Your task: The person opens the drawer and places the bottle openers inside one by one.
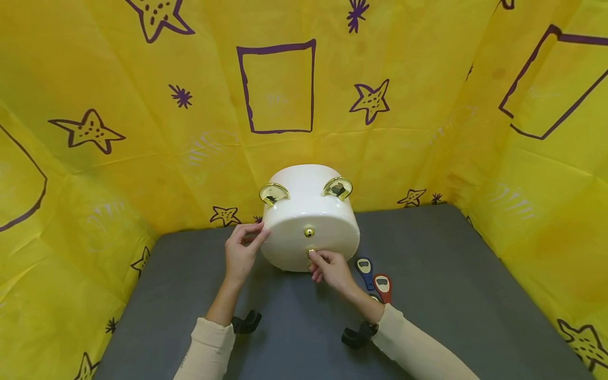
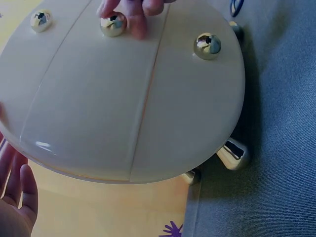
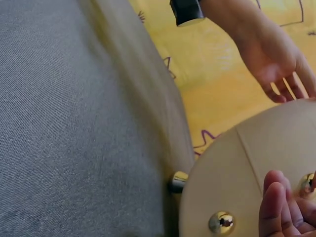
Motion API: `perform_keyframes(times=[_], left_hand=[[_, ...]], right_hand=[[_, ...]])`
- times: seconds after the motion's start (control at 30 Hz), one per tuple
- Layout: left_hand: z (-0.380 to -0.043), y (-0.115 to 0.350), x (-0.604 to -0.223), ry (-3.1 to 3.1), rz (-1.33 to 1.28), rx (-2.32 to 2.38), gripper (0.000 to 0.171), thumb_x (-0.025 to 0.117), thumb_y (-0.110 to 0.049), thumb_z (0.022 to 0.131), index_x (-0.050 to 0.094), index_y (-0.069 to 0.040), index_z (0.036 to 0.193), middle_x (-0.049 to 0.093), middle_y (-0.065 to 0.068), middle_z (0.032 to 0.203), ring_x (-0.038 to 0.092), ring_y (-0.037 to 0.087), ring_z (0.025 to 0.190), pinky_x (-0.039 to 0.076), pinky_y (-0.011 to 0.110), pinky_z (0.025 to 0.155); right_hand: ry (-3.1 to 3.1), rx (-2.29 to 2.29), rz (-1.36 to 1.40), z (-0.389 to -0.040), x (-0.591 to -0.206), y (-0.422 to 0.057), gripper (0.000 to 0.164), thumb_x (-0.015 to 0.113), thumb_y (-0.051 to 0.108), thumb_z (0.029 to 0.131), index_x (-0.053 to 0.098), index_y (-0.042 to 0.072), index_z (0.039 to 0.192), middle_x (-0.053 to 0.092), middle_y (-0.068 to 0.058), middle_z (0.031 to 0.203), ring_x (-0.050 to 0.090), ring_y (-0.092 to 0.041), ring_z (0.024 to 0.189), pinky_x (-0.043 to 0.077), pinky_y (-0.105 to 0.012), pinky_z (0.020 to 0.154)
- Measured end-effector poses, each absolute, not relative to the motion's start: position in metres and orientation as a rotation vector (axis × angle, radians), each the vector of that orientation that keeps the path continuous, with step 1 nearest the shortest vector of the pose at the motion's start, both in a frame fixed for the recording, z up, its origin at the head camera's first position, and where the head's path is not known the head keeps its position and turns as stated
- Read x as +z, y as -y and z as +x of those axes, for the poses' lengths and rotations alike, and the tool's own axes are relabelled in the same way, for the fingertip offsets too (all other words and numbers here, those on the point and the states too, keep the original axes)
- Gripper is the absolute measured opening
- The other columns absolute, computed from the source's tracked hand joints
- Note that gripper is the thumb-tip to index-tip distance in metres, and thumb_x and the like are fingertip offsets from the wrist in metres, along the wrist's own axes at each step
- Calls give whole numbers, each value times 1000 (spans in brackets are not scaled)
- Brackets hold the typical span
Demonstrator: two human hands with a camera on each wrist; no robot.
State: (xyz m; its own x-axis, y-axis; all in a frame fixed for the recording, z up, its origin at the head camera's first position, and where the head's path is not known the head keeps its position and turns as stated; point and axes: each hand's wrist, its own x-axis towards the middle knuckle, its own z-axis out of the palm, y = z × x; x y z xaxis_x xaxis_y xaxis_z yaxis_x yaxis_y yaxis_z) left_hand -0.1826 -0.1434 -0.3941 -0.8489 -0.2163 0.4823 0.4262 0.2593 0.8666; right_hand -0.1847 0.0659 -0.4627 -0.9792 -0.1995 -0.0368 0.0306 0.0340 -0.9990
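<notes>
A glossy white oval box [image 1: 285,232] with gold ear-shaped pieces on top stands on the table. Seams split its front into three drawers, each with a round gold knob, such as the top knob [image 1: 309,232]. My right hand [image 1: 332,269] pinches the middle knob [image 2: 113,23] between thumb and finger; the drawers look closed. The lowest knob [image 2: 207,46] is free of the fingers. Against the box's left side rest the fingertips of my left hand [image 1: 241,257], fingers loosely extended. Gold feet, one being this foot [image 2: 234,154], hold the box up.
Right of the box lie a blue bottle opener [image 1: 364,270] and a red bottle opener [image 1: 382,286]. A third opener [image 1: 376,298] is partly hidden by my right forearm. Yellow patterned cloth [image 1: 275,95] rises behind and beside the grey table [image 1: 427,253].
</notes>
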Motion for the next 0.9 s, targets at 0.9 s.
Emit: perform_keyframes(times=[0.9], left_hand=[[-184,142,-395,2022,-184,-1633,20,75,-1,82,69,11,97,64,26,102,57,2,88,48,10,73]], right_hand=[[-1998,-2023,55,-191,-511,-67,38,65,18,94,63,-20,98,61,0,60,57,-7,48,49,-20,47]])
